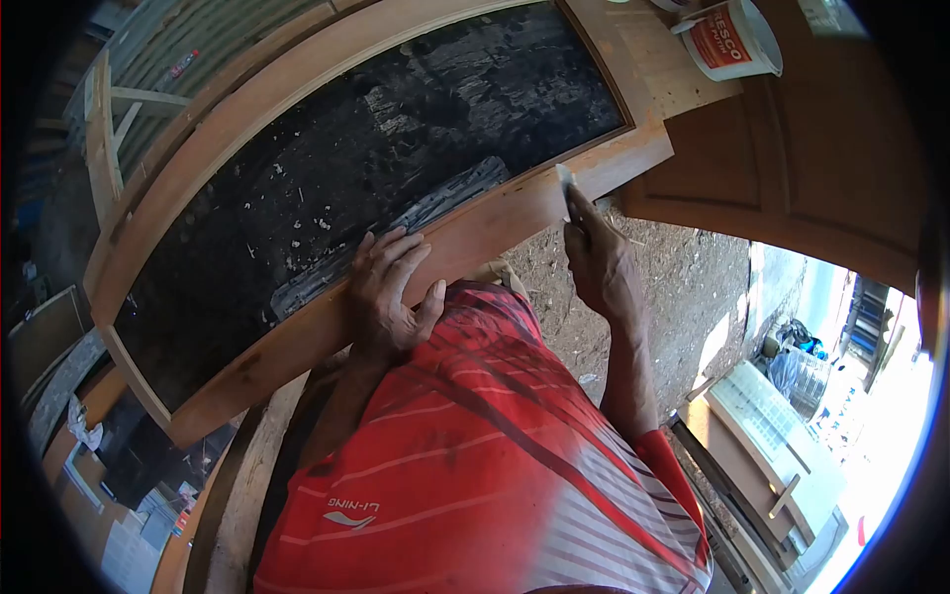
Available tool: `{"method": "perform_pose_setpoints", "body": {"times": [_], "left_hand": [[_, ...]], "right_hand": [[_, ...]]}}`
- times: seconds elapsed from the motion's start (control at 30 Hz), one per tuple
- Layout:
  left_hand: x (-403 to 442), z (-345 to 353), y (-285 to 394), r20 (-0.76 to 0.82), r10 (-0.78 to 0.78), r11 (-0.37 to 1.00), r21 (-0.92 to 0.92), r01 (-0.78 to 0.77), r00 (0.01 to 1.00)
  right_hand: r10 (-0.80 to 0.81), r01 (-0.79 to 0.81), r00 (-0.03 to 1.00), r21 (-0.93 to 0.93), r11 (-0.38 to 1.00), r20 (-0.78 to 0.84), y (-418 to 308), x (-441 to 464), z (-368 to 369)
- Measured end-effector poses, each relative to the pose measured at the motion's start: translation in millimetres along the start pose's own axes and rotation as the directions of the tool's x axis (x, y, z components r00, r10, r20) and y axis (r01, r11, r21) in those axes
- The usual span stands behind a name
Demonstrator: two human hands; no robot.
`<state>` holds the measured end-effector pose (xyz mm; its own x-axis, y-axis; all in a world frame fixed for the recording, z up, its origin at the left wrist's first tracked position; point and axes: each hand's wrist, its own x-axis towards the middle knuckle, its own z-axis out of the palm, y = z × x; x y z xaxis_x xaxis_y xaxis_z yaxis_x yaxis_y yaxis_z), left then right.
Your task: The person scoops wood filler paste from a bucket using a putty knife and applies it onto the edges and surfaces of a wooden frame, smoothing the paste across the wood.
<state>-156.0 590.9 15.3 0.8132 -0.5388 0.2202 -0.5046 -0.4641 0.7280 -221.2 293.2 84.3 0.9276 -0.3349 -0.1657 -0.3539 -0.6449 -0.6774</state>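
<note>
"So, what's our grip?"

"Our right hand (606,265) is closed around the scraper (567,185), blade pointing ahead, over the rail (485,230)."

"How does that rail lie from there?"

"Just ahead and to the left. Its long axis slants from the blade back toward our left hand (388,287), which rests on it, thumb spread from the fingers."

"Which of our hands is nearer its right end?"

"The right, clearly. Beyond the rail we have the dark panel (396,129), then, farther ahead and right of the grip, the tub (727,42)."
</note>
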Motion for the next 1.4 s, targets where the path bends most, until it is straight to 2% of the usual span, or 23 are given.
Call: {"method": "perform_pose_setpoints", "body": {"times": [0.1, 0.13, 0.23, 0.27, 0.37, 0.4, 0.47, 0.5, 0.53, 0.6, 0.63, 0.73, 0.9, 1.03, 1.1, 1.13, 1.23, 1.33, 1.4], "left_hand": [[-0.4, 0.8, -3.0, -0.018, 0.014, 1.0, -0.016, -0.014, 1.0], [-0.1, 0.9, -3.1, -0.017, 0.012, 1.0, -0.004, -0.012, 1.0], [1.7, -0.3, -1.1, 0.009, 0.017, 1.0, 0.023, -0.017, 1.0], [3.2, -0.3, -0.5, 0.013, 0.017, 0.999, 0.029, -0.018, 1.0], [1.9, -0.8, 0.9, 0.032, 0.019, 0.999, 0.036, -0.021, 0.999], [2.8, 0.9, 0.6, 0.025, 0.024, 0.999, 0.033, -0.024, 0.999], [-3.1, -1.5, 1.9, 0.048, 0.035, 0.998, 0.041, -0.037, 0.998], [6.1, 4.0, 2.2, 0.023, 0.035, 0.998, 0.051, -0.037, 0.999], [13.5, 11.0, 1.8, -0.013, 0.033, 0.998, 0.057, -0.032, 0.999], [6.2, 3.4, 6.2, 0.031, 0.02, 0.998, 0.067, -0.022, 0.999], [7.0, 2.5, 5.3, 0.036, 0.03, 0.996, 0.08, -0.033, 0.999], [6.2, 7.6, 4.8, 0.023, 0.075, 0.99, 0.114, -0.078, 0.997], [5.4, 7.2, 3.7, 0.009, 0.094, 0.987, 0.13, -0.094, 0.996], [1.8, 10.8, -2.3, -0.006, 0.08, 0.994, 0.075, -0.079, 0.997], [2.9, 10.1, -0.7, -0.012, 0.092, 0.99, 0.107, -0.09, 0.996], [3.5, 9.6, 0.5, -0.016, 0.098, 0.988, 0.124, -0.095, 0.995], [3.8, 9.2, 1.5, -0.02, 0.098, 0.987, 0.129, -0.095, 0.995], [3.0, 10.0, 2.5, -0.03, 0.091, 0.99, 0.11, -0.088, 0.995], [3.4, 8.3, 2.7, -0.02, 0.084, 0.99, 0.113, -0.081, 0.996]], "right_hand": [[0.071, -0.08, 0.98, -0.042, 0.996, -0.184, 31.6, -16.2, 21.8], [0.15, -0.142, 0.971, 0.054, 0.988, -0.188, 36.1, -14.6, 25.9], [0.09, -0.065, 0.948, 0.091, 0.994, -0.306, 89.1, -3.3, 51.1], [-0.147, 0.14, 0.914, -0.048, 0.989, -0.377, 103.5, 1.4, 59.7], [-0.129, 0.115, 0.96, -0.069, 0.991, -0.247, 143.5, -35.5, 65.3], [0.078, -0.076, 0.996, -0.06, 0.995, 0.034, 145.7, -54.1, 52.3], [0.169, -0.166, 0.985, -0.084, 0.983, 0.027, 166.4, -110.1, 63.2], [0.18, -0.176, 0.983, -0.108, 0.978, 0.026, 163.1, -97.4, 58.0], [0.116, -0.125, 0.988, -0.092, 0.988, -0.101, 165.2, -78.9, 49.8], [0.104, -0.117, 0.935, -0.017, 0.993, -0.34, 141.8, -90.6, 44.2], [0.097, -0.102, 0.93, 0.006, 0.995, -0.356, 130.8, -80.0, 33.1], [0.253, -0.223, 0.9, 0.126, 0.967, -0.356, 105.7, -53.8, 17.1], [0.308, -0.268, 0.895, 0.164, 0.949, -0.321, 113.0, -38.1, 18.1], [0.254, -0.214, 0.92, 0.161, 0.963, -0.297, 113.7, -45.6, 21.9], [0.227, -0.185, 0.922, 0.158, 0.97, -0.315, 105.2, -47.3, 25.1], [0.269, -0.221, 0.921, 0.193, 0.956, -0.281, 104.2, -47.0, 24.3], [0.169, -0.148, 0.94, 0.093, 0.985, -0.296, 110.7, -50.5, 32.7], [0.173, -0.146, 0.957, 0.126, 0.981, -0.234, 86.2, -52.2, 30.4], [0.163, -0.122, 0.953, 0.168, 0.978, -0.257, 82.9, -44.2, 32.4]]}}
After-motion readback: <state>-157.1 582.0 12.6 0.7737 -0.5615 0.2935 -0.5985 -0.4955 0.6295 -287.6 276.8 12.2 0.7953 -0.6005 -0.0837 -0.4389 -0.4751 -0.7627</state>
